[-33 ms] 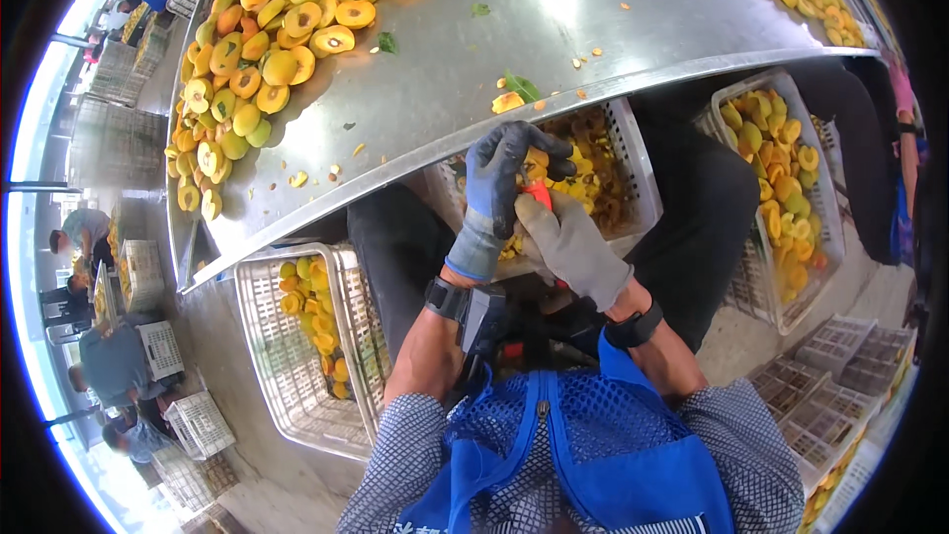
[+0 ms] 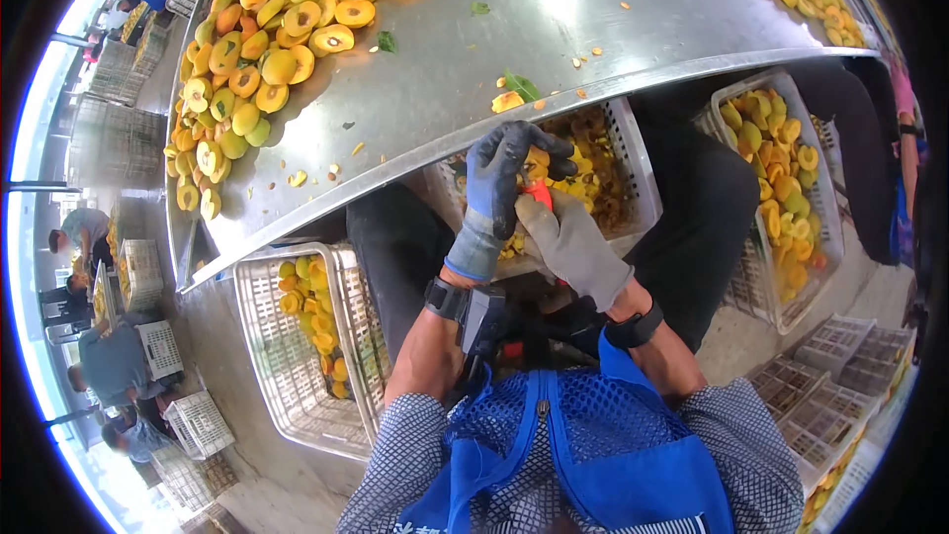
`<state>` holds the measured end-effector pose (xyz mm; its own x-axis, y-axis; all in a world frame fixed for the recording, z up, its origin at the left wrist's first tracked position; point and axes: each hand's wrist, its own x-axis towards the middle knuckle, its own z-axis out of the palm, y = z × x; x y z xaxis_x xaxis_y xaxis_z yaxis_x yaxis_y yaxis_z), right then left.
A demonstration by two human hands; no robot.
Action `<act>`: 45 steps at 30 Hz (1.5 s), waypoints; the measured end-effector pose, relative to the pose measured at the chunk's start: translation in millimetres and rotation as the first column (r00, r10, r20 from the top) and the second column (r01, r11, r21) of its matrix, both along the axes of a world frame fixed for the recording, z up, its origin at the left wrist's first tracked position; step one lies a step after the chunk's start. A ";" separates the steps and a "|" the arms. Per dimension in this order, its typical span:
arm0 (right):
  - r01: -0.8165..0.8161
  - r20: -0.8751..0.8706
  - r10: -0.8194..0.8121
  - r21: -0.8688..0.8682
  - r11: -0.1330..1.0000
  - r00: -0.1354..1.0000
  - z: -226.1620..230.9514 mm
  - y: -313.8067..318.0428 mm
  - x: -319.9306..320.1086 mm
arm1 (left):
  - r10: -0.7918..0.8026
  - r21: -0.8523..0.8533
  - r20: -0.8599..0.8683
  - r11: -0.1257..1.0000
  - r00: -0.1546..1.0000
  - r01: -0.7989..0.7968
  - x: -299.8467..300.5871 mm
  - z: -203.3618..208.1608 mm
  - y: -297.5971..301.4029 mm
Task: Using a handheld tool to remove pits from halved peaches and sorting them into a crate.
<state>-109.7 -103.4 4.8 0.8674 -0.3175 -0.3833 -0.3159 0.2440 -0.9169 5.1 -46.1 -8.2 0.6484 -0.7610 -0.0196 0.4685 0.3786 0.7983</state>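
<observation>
My left hand (image 2: 491,183), in a blue glove with dark fingers, is closed around a piece of yellow peach (image 2: 536,158), mostly hidden by the fingers. Pressed close against it, my right hand (image 2: 576,249) wears a grey glove and grips a tool with a red handle (image 2: 539,194); its working end is out of sight. Both hands are over a white crate (image 2: 647,178) between my knees, which holds yellow fruit pieces and brownish scraps. Above them on the metal table (image 2: 435,79) lies a large heap of halved peaches (image 2: 282,30).
The table's raised front edge runs just beyond my hands. A white crate (image 2: 267,356) partly filled with peach halves stands left of my legs, another full one (image 2: 781,198) to the right. Stacked crates (image 2: 830,376) sit at lower right. A co-worker's arm (image 2: 906,153) shows at far right.
</observation>
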 end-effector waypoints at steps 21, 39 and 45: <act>-0.071 0.010 0.079 0.546 0.835 0.997 14.5 10.8 -13.0 | -0.021 0.154 0.219 0.988 0.975 -0.013 -2.6 -5.1 10.5; -0.175 0.089 0.151 0.563 0.808 0.985 11.0 6.7 -29.2 | -0.106 -0.074 -0.134 0.993 0.985 0.096 -16.3 1.5 16.8; -0.083 0.043 0.073 0.362 0.929 0.996 10.0 13.4 -22.9 | 0.108 0.205 -0.151 0.976 0.983 -0.075 -18.7 -5.3 4.2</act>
